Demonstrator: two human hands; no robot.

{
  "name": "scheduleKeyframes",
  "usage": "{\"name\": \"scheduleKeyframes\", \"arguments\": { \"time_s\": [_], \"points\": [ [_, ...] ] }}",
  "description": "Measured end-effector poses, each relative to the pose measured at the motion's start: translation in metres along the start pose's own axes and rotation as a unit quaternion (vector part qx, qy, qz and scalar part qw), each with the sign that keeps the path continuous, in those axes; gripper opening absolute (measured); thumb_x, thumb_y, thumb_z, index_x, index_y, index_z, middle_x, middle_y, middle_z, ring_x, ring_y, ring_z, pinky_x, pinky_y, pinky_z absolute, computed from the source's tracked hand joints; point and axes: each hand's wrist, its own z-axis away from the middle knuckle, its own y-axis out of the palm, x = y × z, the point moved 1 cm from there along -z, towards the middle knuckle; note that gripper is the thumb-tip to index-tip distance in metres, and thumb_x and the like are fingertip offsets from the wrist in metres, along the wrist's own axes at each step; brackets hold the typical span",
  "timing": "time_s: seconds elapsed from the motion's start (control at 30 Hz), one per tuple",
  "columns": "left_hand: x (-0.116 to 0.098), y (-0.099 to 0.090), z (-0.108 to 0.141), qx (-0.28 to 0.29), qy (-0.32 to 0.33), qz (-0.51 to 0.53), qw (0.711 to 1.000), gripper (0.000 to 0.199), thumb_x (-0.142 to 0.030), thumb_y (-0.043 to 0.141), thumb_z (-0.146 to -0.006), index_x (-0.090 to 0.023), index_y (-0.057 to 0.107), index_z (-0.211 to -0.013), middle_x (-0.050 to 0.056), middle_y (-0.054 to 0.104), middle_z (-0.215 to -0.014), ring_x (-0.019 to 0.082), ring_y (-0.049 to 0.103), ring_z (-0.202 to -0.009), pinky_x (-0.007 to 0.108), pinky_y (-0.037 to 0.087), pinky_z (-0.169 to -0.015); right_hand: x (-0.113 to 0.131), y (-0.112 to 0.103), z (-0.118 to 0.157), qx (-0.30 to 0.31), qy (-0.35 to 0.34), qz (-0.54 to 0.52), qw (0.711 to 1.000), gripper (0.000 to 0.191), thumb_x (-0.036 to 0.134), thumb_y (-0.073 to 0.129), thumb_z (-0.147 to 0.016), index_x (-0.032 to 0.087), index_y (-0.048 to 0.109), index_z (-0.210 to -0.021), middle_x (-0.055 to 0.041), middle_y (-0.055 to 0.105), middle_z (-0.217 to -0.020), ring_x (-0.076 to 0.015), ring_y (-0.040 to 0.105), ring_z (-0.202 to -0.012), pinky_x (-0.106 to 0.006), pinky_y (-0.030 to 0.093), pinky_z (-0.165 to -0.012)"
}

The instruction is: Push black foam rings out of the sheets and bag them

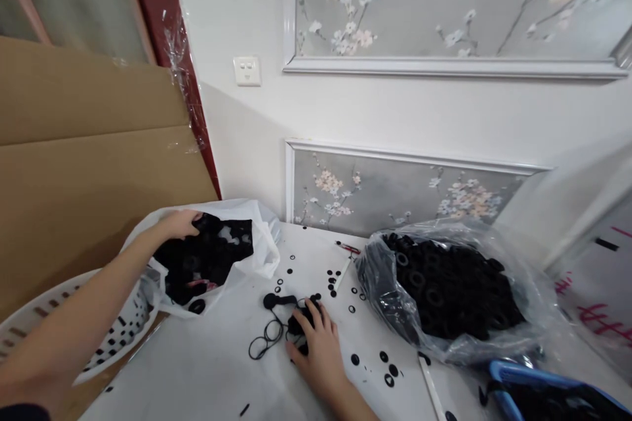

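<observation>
My left hand (180,223) grips the rim of a white plastic bag (261,256), which is full of black rubber pieces (202,260). My right hand (316,342) curls over a clump of black rubber parts (299,322) on the white table (172,375). Thin black rubber O-rings (264,339) lie just left of that hand. Small black rubber washers (388,368) are scattered across the tabletop. To the right, a clear plastic bag (390,289) holds a heap of black rubber rings (449,286).
A white perforated plastic basket (116,322) sits at the table's left edge, below my left arm. A blue-rimmed basket (543,385) stands at the front right. A white stick (432,388) lies on the table. Large cardboard sheets (89,145) lean against the wall at left.
</observation>
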Motion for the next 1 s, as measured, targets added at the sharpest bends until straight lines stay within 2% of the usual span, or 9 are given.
{"name": "scheduleKeyframes", "arguments": {
  "time_s": [0.1, 0.17, 0.23, 0.33, 0.47, 0.67, 0.83, 0.93, 1.0],
  "points": [
    [-0.009, -0.016, 0.007, 0.010, -0.017, 0.004, 1.000, 0.028, -0.033, 0.059, -0.093, -0.013, 0.059, -0.111, 0.006, 0.063, -0.105, 0.018, 0.064, -0.087, 0.034, 0.056, -0.074, 0.001, -0.003, 0.000, 0.001, 0.002, -0.004, 1.000, 0.050, 0.036, 0.061, -0.081, 0.037, 0.057, -0.130, 0.0035, 0.038, -0.154, -0.0339, 0.027, -0.144, -0.052, 0.030, -0.111],
    [-0.016, -0.028, 0.011, -0.014, -0.015, 0.025, 0.999, 0.020, -0.030, 0.060, -0.092, -0.011, 0.060, -0.100, 0.002, 0.061, -0.089, 0.013, 0.061, -0.072, 0.027, 0.054, -0.063, 0.002, -0.004, 0.000, 0.004, 0.000, -0.005, 1.000, 0.049, 0.036, 0.060, -0.081, 0.037, 0.057, -0.130, 0.0036, 0.038, -0.154, -0.0337, 0.027, -0.144, -0.052, 0.030, -0.111],
    [-0.023, -0.040, 0.014, -0.046, -0.011, 0.064, 0.997, 0.017, -0.025, 0.065, -0.086, -0.013, 0.054, -0.083, -0.004, 0.052, -0.072, 0.009, 0.053, -0.059, 0.021, 0.049, -0.053, 0.002, -0.003, 0.000, 0.004, 0.001, -0.004, 1.000, 0.049, 0.035, 0.060, -0.081, 0.037, 0.057, -0.130, 0.0035, 0.038, -0.154, -0.0337, 0.027, -0.144, -0.051, 0.030, -0.111],
    [-0.030, -0.056, 0.016, -0.099, -0.007, 0.144, 0.985, 0.038, -0.024, 0.072, -0.071, -0.018, 0.034, -0.069, -0.009, 0.038, -0.061, 0.007, 0.049, -0.055, 0.018, 0.049, -0.049, 0.003, -0.001, 0.001, -0.003, 0.007, 0.003, 1.000, 0.049, 0.035, 0.061, -0.081, 0.036, 0.058, -0.129, 0.0031, 0.039, -0.153, -0.0335, 0.027, -0.144, -0.050, 0.030, -0.112],
    [-0.039, -0.077, 0.018, -0.165, -0.016, 0.231, 0.959, 0.045, -0.025, 0.072, -0.064, -0.019, 0.028, -0.067, -0.008, 0.040, -0.064, 0.008, 0.054, -0.060, 0.023, 0.055, -0.054, 0.003, 0.000, 0.001, -0.015, 0.006, 0.019, 1.000, 0.049, 0.032, 0.062, -0.080, 0.035, 0.059, -0.128, 0.0019, 0.040, -0.153, -0.0334, 0.028, -0.144, -0.050, 0.031, -0.111],
    [-0.063, -0.111, 0.016, -0.249, -0.026, 0.291, 0.923, 0.041, -0.006, 0.070, -0.066, -0.017, 0.030, -0.064, -0.007, 0.046, -0.066, 0.009, 0.058, -0.063, 0.033, 0.060, -0.065, 0.003, -0.001, 0.001, -0.020, -0.019, 0.028, 0.999, 0.050, 0.029, 0.063, -0.079, 0.033, 0.059, -0.129, -0.0012, 0.042, -0.151, -0.0352, 0.032, -0.142, -0.053, 0.035, -0.108],
    [-0.082, -0.127, 0.011, -0.308, -0.012, 0.327, 0.893, 0.041, 0.001, 0.068, -0.067, -0.016, 0.031, -0.064, -0.006, 0.048, -0.067, 0.010, 0.059, -0.065, 0.047, 0.060, -0.077, 0.002, 0.000, 0.000, -0.023, -0.020, 0.030, 0.999, 0.050, 0.030, 0.064, -0.078, 0.033, 0.059, -0.128, -0.0021, 0.043, -0.151, -0.0351, 0.032, -0.141, -0.052, 0.035, -0.108],
    [-0.091, -0.135, 0.004, -0.369, 0.000, 0.348, 0.862, 0.042, 0.002, 0.064, -0.072, -0.018, 0.028, -0.066, -0.007, 0.044, -0.068, 0.007, 0.057, -0.064, 0.051, 0.059, -0.083, 0.002, -0.002, 0.000, -0.009, -0.025, 0.027, 0.999, 0.050, 0.031, 0.063, -0.079, 0.032, 0.058, -0.129, -0.0022, 0.042, -0.152, -0.0358, 0.031, -0.142, -0.054, 0.034, -0.108],
    [-0.095, -0.140, -0.002, -0.386, 0.014, 0.354, 0.852, 0.042, 0.002, 0.064, -0.072, -0.018, 0.028, -0.066, -0.008, 0.042, -0.067, 0.006, 0.056, -0.063, 0.052, 0.059, -0.083, 0.002, -0.003, 0.000, -0.009, -0.023, 0.027, 0.999, 0.050, 0.031, 0.063, -0.079, 0.032, 0.058, -0.129, -0.0023, 0.042, -0.152, -0.0361, 0.031, -0.142, -0.054, 0.034, -0.108]
  ]
}}
